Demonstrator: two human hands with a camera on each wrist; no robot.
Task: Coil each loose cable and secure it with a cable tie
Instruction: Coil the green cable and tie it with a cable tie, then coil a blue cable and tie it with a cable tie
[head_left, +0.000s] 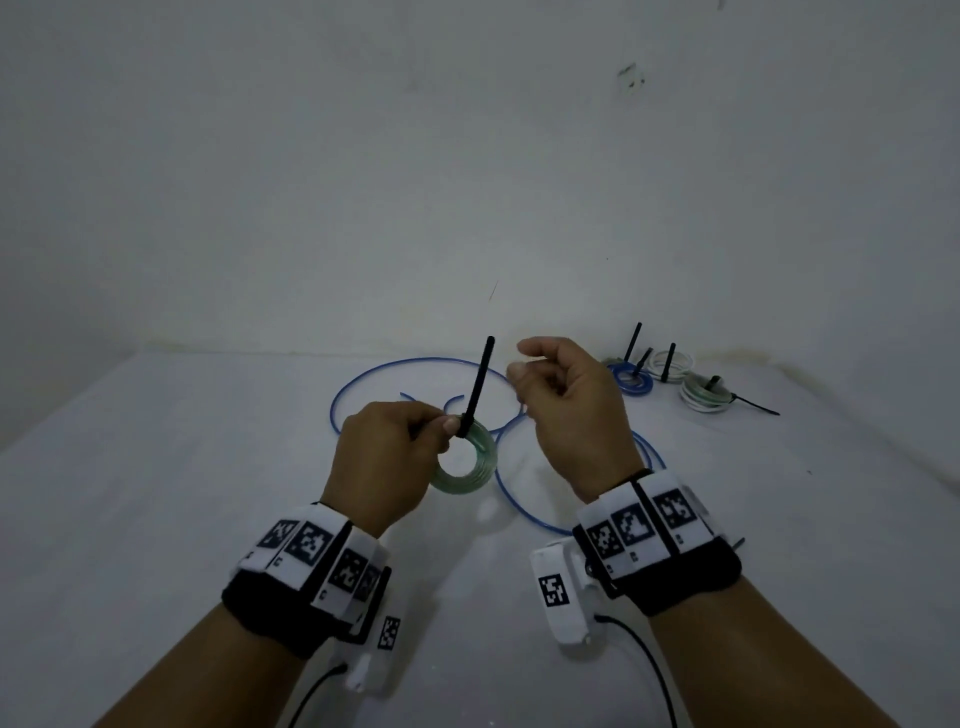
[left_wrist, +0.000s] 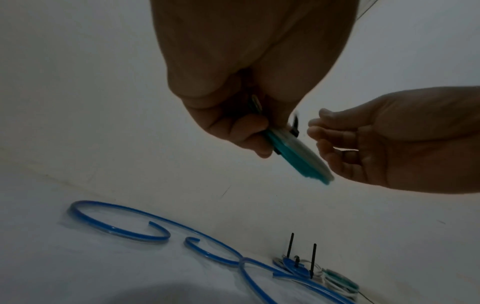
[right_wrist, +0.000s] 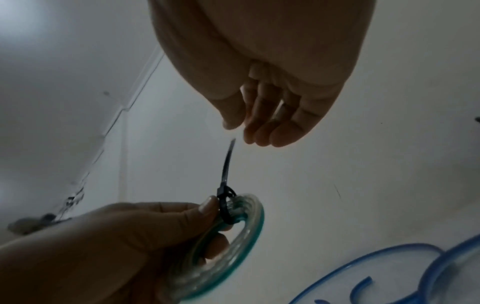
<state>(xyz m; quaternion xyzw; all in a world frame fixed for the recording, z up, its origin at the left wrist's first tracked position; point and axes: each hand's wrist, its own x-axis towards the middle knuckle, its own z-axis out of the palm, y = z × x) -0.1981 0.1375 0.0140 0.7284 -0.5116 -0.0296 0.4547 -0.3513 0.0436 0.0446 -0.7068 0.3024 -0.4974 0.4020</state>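
My left hand (head_left: 387, 457) pinches the green coil (head_left: 466, 460) between thumb and fingers, right beside the black tie (head_left: 475, 387) cinched around it, holding it up above the white table (head_left: 156, 519). My right hand (head_left: 569, 410) hangs just beside the tie's free end, fingers (right_wrist: 262, 131) loosely curled and holding nothing, tips apart from the strip. The coil is a tight ring of clear-and-green cable, several turns flat together; the tie's tail sticks straight up from it. Below lies a loose blue cable (head_left: 415, 374) in wide loops. Near the wall at the far right sit finished bundles (head_left: 665, 376), blue, white and greenish, each with a black tie tail poking out.
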